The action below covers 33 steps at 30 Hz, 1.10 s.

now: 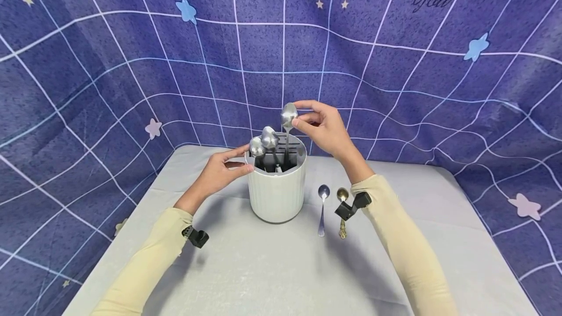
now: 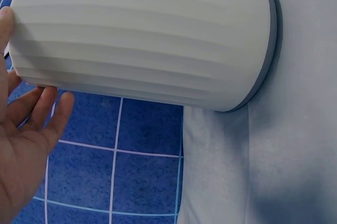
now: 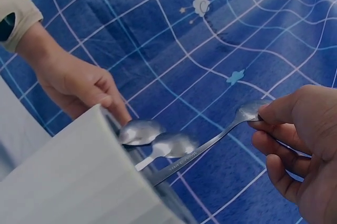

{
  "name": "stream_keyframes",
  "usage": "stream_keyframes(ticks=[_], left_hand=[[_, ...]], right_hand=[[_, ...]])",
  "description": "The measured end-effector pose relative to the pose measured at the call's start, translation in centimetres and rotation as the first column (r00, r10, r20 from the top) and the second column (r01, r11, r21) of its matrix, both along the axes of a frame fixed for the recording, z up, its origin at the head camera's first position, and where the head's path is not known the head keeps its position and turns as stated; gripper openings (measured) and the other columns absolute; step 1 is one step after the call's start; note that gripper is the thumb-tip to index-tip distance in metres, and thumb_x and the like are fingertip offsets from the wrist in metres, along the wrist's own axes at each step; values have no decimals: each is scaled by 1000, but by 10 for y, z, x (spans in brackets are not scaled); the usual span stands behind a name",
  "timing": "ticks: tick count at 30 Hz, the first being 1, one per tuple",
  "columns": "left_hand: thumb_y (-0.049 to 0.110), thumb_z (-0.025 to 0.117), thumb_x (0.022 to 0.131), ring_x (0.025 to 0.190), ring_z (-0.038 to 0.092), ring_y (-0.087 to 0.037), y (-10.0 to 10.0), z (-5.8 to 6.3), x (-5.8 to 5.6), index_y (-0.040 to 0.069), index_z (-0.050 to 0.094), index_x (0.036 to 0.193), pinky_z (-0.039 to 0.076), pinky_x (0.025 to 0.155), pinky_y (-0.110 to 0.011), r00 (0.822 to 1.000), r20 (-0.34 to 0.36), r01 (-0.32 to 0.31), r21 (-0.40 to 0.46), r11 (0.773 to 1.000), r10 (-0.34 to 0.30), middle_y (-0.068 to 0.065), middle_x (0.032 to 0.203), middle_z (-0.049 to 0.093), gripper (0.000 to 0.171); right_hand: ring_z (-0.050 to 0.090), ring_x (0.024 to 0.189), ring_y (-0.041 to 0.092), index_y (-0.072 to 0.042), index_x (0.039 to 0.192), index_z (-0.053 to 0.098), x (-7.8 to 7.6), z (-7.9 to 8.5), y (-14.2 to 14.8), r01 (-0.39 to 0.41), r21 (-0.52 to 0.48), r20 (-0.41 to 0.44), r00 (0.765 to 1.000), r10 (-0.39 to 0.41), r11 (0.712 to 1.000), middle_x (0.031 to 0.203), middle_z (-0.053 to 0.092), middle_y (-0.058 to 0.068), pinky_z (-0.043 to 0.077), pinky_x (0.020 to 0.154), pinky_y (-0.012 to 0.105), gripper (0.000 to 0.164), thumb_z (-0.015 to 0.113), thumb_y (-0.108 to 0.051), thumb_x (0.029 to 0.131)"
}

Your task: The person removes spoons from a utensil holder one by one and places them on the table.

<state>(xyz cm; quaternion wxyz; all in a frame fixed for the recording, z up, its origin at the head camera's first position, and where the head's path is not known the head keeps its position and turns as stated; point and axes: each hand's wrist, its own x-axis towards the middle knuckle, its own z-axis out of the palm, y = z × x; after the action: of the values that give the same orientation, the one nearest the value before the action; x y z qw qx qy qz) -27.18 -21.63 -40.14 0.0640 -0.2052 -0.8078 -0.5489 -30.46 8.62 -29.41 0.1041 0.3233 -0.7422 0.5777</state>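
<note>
A white ribbed utensil holder (image 1: 277,196) with a grey slotted insert stands upright on the table. At its left rim, my left hand (image 1: 218,172) holds it between thumb and fingers. My right hand (image 1: 328,130) pinches a silver spoon (image 1: 288,116) by its bowl, thumb on one side and fingers behind. That spoon's handle points down into the holder, and its lower end is hidden inside. Two more silver spoons, one shiny spoon (image 1: 256,147) and another spoon (image 1: 270,137), lean bowl-up in the holder's left side. The right wrist view shows the pinched spoon (image 3: 210,142) slanting into the opening.
Right of the holder, a silver spoon (image 1: 322,218) and a gold-coloured spoon (image 1: 342,194) with an ornate handle lie on the white-covered table (image 1: 263,267). A blue grid-patterned cloth (image 1: 263,48) hangs behind and at the sides.
</note>
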Motion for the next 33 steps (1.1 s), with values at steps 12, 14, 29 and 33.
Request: stream_keyframes(ticks=[12, 14, 29, 33], left_hand=[[10, 80, 90, 123, 60, -39, 0, 0, -1, 5, 58, 144, 59, 99, -42, 999, -31, 10, 8, 1000, -10, -18, 147, 55, 59], [10, 80, 90, 123, 61, -38, 0, 0, -1, 5, 58, 144, 58, 100, -44, 999, -33, 12, 10, 1000, -12, -17, 147, 56, 58], [13, 80, 91, 124, 60, -36, -1, 0, -1, 7, 58, 145, 59, 98, -37, 1000, -11, 3, 2, 1000, -3, -16, 148, 55, 59], [14, 80, 91, 123, 61, -36, 0, 0, -1, 8, 58, 145, 60, 95, -32, 1000, -5, -1, -7, 1000, 1, -15, 148, 55, 59]], right_hand=[[65, 73, 7, -2, 127, 69, 4, 30, 6, 39, -39, -38, 998, -40, 998, 93, 76, 21, 43, 57, 20, 34, 74, -5, 93], [62, 69, 6, -1, 127, 68, 4, 34, 10, 47, -52, -42, 998, -49, 998, 93, 77, 20, 40, 54, 21, 34, 74, -4, 93], [71, 78, 8, 0, 127, 68, 15, 44, 52, 161, -69, 11, 987, -161, 985, 85, 78, 3, 49, 61, 18, 35, 75, -5, 93], [74, 86, 11, -1, 130, 67, 17, 39, 67, 190, -36, 45, 981, -188, 981, 86, 78, 2, 54, 71, 19, 38, 74, -7, 94]])
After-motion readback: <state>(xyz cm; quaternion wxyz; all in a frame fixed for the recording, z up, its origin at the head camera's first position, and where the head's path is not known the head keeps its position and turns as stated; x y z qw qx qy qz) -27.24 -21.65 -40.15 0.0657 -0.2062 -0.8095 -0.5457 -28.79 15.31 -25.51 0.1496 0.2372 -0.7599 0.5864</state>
